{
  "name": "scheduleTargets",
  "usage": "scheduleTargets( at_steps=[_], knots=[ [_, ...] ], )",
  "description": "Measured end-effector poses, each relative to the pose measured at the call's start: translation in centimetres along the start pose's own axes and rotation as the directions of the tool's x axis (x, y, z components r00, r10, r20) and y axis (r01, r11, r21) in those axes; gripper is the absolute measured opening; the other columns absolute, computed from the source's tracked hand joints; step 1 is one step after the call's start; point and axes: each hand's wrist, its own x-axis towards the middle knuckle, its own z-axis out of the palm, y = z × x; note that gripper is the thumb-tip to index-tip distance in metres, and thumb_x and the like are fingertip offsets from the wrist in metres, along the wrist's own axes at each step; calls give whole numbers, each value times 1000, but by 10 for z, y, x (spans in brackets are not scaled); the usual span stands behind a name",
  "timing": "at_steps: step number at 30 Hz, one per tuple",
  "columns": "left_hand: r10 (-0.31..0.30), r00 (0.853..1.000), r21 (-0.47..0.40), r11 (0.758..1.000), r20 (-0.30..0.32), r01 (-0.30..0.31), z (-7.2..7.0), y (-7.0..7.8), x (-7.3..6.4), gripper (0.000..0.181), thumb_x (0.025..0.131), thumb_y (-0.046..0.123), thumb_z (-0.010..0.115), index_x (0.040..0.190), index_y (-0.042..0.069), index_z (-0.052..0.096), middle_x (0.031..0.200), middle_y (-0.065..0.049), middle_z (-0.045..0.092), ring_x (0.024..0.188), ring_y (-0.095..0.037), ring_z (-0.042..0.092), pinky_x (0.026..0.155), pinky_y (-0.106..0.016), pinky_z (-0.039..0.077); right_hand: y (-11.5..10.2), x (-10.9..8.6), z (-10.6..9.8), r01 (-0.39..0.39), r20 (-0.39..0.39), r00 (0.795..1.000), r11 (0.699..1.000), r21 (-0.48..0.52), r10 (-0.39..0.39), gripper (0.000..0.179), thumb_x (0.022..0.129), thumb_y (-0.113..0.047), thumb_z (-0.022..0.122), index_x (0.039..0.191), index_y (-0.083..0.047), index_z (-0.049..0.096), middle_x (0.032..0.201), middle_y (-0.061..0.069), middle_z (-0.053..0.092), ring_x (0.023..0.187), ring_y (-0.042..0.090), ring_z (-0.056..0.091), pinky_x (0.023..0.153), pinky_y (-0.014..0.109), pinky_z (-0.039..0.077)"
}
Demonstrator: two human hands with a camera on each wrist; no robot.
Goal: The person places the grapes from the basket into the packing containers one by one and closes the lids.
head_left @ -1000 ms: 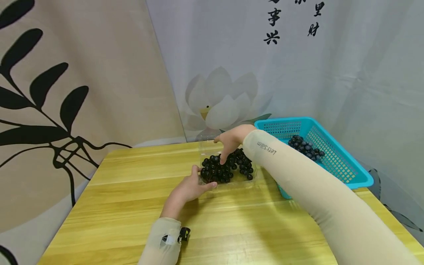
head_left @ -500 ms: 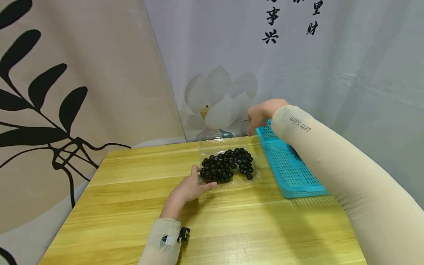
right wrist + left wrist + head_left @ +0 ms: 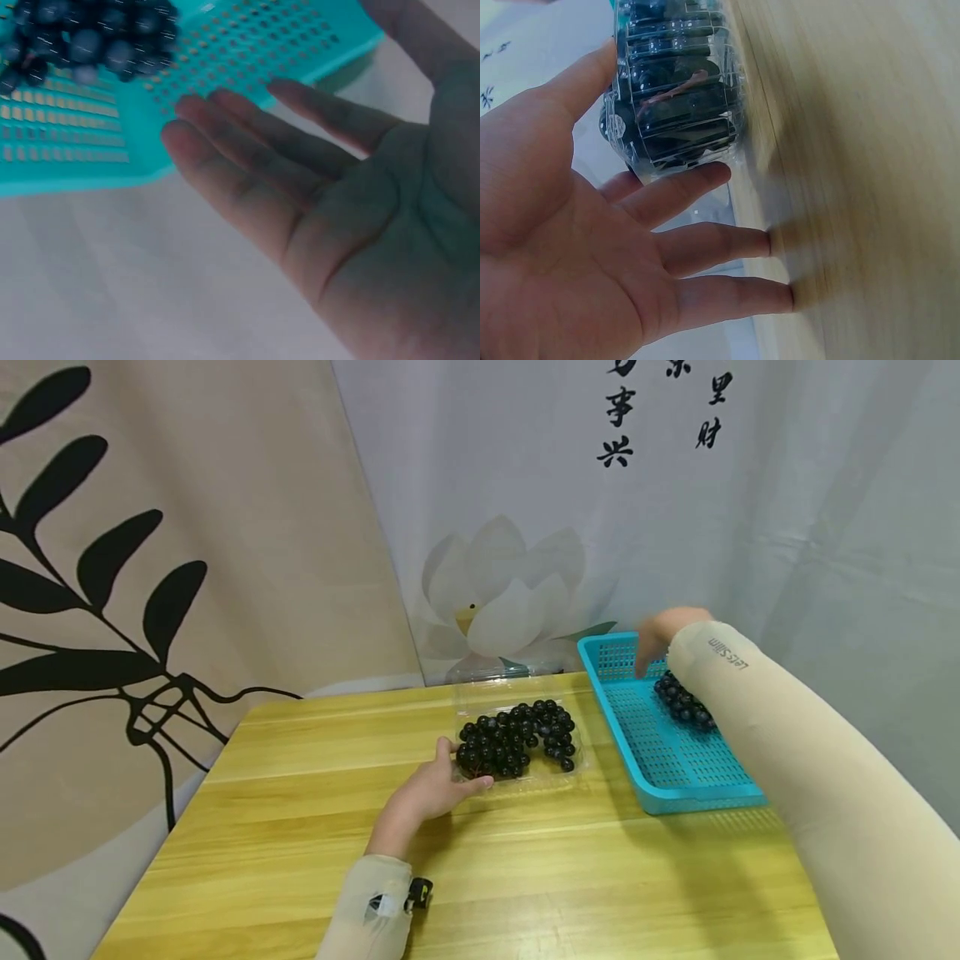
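Observation:
A clear plastic clamshell box (image 3: pixel 517 781) with its lid raised holds a bunch of dark grapes (image 3: pixel 495 747). My left hand (image 3: pixel 433 785) touches its near left corner, thumb along the front and fingers by the left side; in the left wrist view those fingers look straight and spread. My right hand (image 3: pixel 663 631) is over the far edge of a blue plastic basket (image 3: pixel 637 735). Its palm is bare and its fingers are extended in the right wrist view. Beside it, inside the basket, lies another grape bunch (image 3: pixel 682 702), partly hidden by my right sleeve.
Box and basket stand side by side on a yellow wooden table (image 3: pixel 300 827). Behind the table hangs a printed curtain (image 3: pixel 495 485). My right sleeve (image 3: pixel 810 752) covers the right part of the basket.
My right hand has moved from above the grapes in the box to the right, over the basket. The left hand stays at the box, and both grape bunches look unmoved.

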Motion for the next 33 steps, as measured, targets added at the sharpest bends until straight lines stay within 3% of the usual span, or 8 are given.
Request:
scheduleTargets(
  at_steps=[5,11,14,23,33],
  knots=[
    [-5,1000,-2,1000,3,5,1,-1,0,94,96,62,71,161,10,26,140,-32,64,124,-47,67,109,-63,53,16,15,21,-39,-3,999,998,53,39,72,88,-52,81,138,-2,67,149,34,56,129,51,59,97,60,59],
    [-11,1000,6,1000,4,11,-1,0,2,94,96,63,71,160,12,26,139,-30,65,122,-45,68,108,-62,54,28,29,43,-20,12,1000,993,118,19,55,93,-35,79,133,1,68,143,33,61,124,50,64,93,59,61],
    [-11,1000,9,1000,5,11,-2,1,2,93,96,63,70,160,11,26,139,-30,65,121,-45,68,108,-62,54,33,38,55,-59,29,998,985,159,55,49,95,-29,78,130,4,69,140,35,62,121,48,65,93,57,62],
    [-12,1000,8,1000,3,12,0,-1,1,92,97,62,71,159,11,27,135,-29,67,118,-42,69,105,-61,55,43,55,86,-84,12,996,966,246,84,55,95,-28,80,133,8,65,145,41,54,127,53,59,102,65,56],
    [-15,1000,1,1000,5,15,1,-2,2,94,96,63,70,160,11,26,141,-29,64,123,-45,67,108,-63,54,41,61,101,-84,0,996,956,281,88,56,97,-26,78,136,11,61,146,42,51,132,58,54,107,69,51]
  ],
)
